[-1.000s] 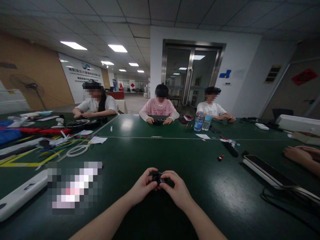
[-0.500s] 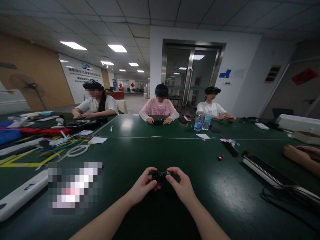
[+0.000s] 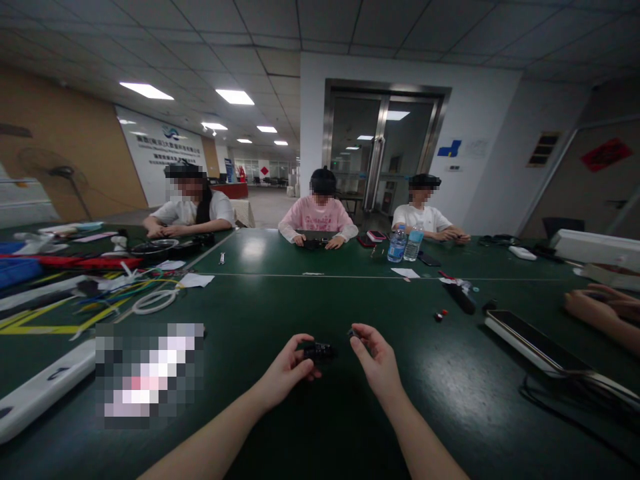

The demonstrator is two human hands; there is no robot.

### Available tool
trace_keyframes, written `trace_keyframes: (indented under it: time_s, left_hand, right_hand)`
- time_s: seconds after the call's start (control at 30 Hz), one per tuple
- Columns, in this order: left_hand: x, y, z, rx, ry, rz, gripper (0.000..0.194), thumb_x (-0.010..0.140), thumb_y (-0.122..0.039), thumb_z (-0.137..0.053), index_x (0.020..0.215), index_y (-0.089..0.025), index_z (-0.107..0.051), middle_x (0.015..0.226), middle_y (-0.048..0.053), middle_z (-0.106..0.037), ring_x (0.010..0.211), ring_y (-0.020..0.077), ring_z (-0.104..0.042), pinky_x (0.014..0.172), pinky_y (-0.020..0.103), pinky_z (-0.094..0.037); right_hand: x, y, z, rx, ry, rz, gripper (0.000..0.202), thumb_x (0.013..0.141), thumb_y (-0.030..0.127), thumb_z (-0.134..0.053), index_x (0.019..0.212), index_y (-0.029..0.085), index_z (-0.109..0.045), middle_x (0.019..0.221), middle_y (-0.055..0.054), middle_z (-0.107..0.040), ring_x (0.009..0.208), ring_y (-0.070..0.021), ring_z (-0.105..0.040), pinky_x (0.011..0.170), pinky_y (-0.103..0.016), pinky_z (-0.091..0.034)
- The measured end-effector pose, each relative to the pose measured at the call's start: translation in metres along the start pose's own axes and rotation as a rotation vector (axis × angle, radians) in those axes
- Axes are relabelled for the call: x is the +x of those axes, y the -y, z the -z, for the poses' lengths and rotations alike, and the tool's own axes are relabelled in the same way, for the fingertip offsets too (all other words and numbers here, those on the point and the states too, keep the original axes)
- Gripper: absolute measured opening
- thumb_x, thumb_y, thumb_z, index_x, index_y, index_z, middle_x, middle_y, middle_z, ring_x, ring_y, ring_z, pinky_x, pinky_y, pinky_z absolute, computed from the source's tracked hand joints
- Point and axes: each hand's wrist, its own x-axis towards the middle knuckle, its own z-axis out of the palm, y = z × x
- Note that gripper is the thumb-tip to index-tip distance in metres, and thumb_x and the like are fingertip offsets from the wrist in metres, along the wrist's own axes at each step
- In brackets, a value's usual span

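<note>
My left hand grips a small black object by its left end, thumb in front and fingers behind. Its exact kind is too dark and small to make out; it looks like a block with fine detail on top. To its right and slightly higher, my right hand pinches a tiny dark piece between thumb and fingertips. A gap of table shows between that piece and the black object. Both hands are held over the dark green table.
A white power strip and a blurred-out item lie at left, behind them cables. Right are a small red-and-black part and a phone on a white block. Bottles stand farther back; several people sit around.
My right hand has moved right and slightly up, away from the black object, with a tiny dark piece in its fingertips. My left hand has stayed in place with the black object.
</note>
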Motion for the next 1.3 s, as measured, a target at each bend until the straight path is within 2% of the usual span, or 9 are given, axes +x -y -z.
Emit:
trace_keyframes:
  time_s: [0.3,0.7,0.87,1.1,1.3]
  left_hand:
    - [0.0,0.0,0.001,0.005,0.009,0.012,0.043,0.08,-0.031,-0.056,0.115,-0.022,-0.034,0.095,0.007,-0.06,0.083,0.0204,-0.061,0.077,0.038,-0.043]
    - [-0.001,-0.001,0.001,0.031,-0.008,0.009,0.041,0.082,-0.032,-0.053,0.116,-0.021,-0.033,0.088,0.005,-0.061,0.082,0.0199,-0.062,0.077,0.038,-0.043]
    - [0.0,0.001,0.0,0.017,-0.006,0.0,0.042,0.08,-0.031,-0.055,0.114,-0.021,-0.033,0.088,0.004,-0.06,0.078,0.0181,-0.061,0.074,0.036,-0.043]
    - [0.0,-0.001,-0.001,0.012,0.004,-0.002,0.04,0.08,-0.029,-0.056,0.113,-0.022,-0.035,0.088,0.004,-0.059,0.08,0.0188,-0.061,0.075,0.037,-0.043]
    - [0.001,0.003,0.0,0.011,0.02,-0.016,0.04,0.079,-0.03,-0.057,0.112,-0.022,-0.036,0.089,0.004,-0.059,0.081,0.0193,-0.061,0.074,0.037,-0.043]
  right_hand:
    - [0.001,-0.001,0.005,0.077,-0.054,0.0,0.034,0.076,0.04,-0.058,0.104,0.022,-0.057,0.099,-0.007,-0.062,0.094,-0.0217,-0.058,0.086,-0.04,-0.044]
    - [0.0,0.005,0.004,-0.025,-0.058,-0.039,0.029,0.071,0.038,-0.063,0.096,0.022,-0.063,0.091,-0.004,-0.065,0.086,-0.0199,-0.059,0.08,-0.036,-0.047]
    - [0.0,0.012,0.002,-0.063,0.002,-0.024,0.027,0.07,0.037,-0.063,0.093,0.021,-0.064,0.089,-0.004,-0.065,0.086,-0.0201,-0.059,0.081,-0.036,-0.046]
    - [-0.008,0.016,-0.008,-0.098,0.16,-0.067,0.023,0.07,0.029,-0.063,0.092,0.021,-0.064,0.091,-0.003,-0.064,0.09,-0.0204,-0.059,0.085,-0.037,-0.044]
    - [-0.015,0.022,-0.016,-0.108,0.222,0.018,0.017,0.071,0.026,-0.062,0.088,0.024,-0.065,0.098,-0.003,-0.06,0.097,-0.0204,-0.056,0.089,-0.037,-0.042]
